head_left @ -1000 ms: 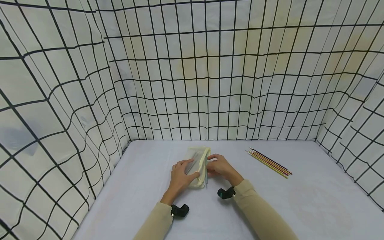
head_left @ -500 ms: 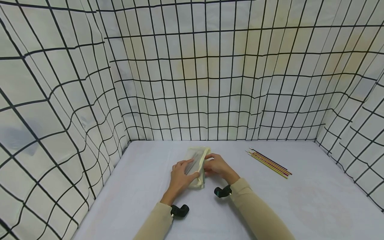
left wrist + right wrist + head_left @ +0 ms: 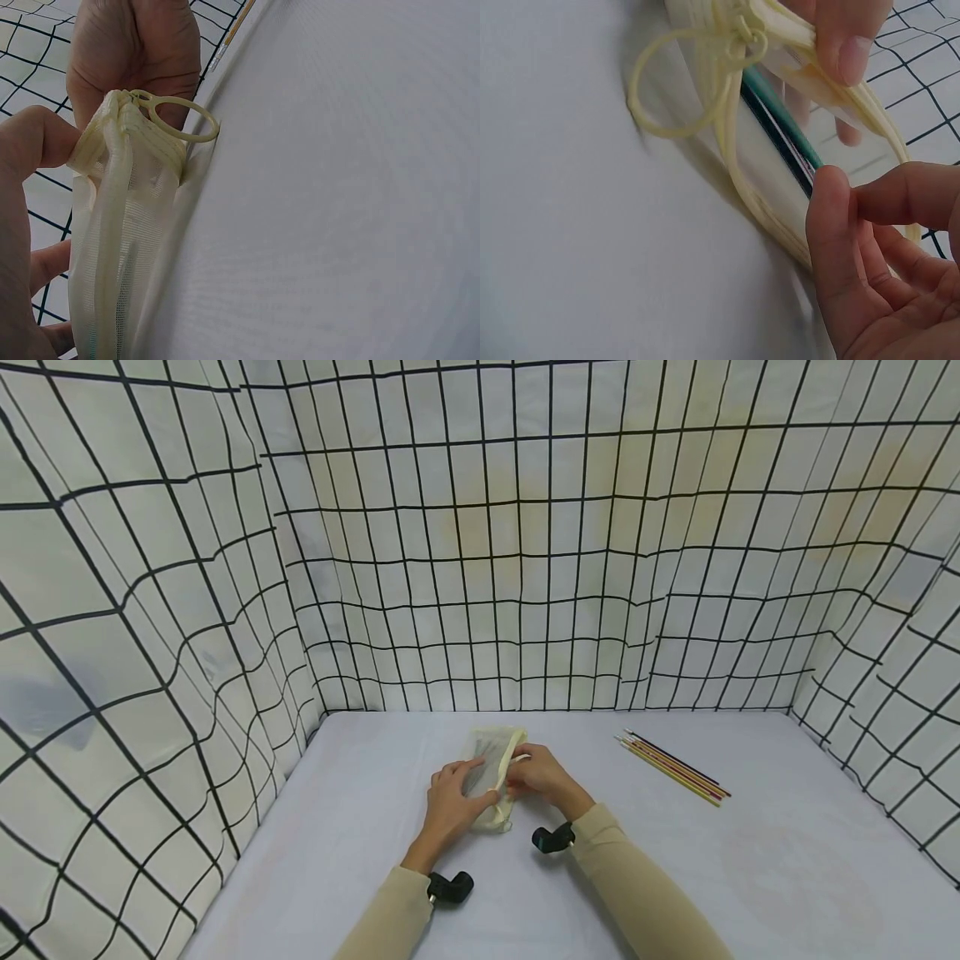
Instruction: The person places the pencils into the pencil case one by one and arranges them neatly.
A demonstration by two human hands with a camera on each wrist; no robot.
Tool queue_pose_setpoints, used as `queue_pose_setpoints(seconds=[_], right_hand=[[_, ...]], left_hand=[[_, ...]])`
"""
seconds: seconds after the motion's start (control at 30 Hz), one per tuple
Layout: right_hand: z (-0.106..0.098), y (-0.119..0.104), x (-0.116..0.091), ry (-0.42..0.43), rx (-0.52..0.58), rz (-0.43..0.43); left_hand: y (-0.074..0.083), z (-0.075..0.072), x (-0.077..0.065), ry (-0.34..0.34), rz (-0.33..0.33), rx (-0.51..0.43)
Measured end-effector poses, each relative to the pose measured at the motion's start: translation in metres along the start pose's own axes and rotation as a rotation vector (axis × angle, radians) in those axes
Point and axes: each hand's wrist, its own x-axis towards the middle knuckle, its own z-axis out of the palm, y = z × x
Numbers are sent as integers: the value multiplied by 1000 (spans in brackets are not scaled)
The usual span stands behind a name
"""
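In the head view, a pale yellow mesh zip pouch (image 3: 489, 768) lies between my two hands. My left hand (image 3: 452, 797) holds it from the left, its thumb (image 3: 851, 56) on the edge of the opening. My right hand (image 3: 543, 774) reaches to the opening from the right. In the right wrist view, its thumb and forefinger pinch the ends of dark and green pencils (image 3: 784, 124) that lie inside the open pouch. A round yellow zip ring (image 3: 635, 82) hangs at the pouch's end. Through the mesh, a greenish length (image 3: 124, 281) shows in the left wrist view.
To the right lies a loose bundle of several pencils (image 3: 675, 768), yellow, red and dark, set slantwise on the white tabletop (image 3: 787, 860). A white wall with black grid netting (image 3: 551, 568) encloses the table at the back and sides.
The right hand has moved slightly left, toward the pouch. The grey-green pencil length that stuck out along the pouch's right edge has slid in with it. The left hand has stayed put.
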Motion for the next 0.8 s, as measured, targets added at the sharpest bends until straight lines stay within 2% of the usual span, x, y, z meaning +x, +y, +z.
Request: queue_pose_setpoints(seconds=[0.27,0.6,0.8], right_hand=[[-15,2,-9,42,-75,-9],[-48,-3,-29,114,-318,-16],[-78,-6,-42,106,-404,-108]], left_hand=[[0,-1,0,-6,-19,4],[-2,0,2,-7,-11,4],[0,0,1,-10,-10,-9]])
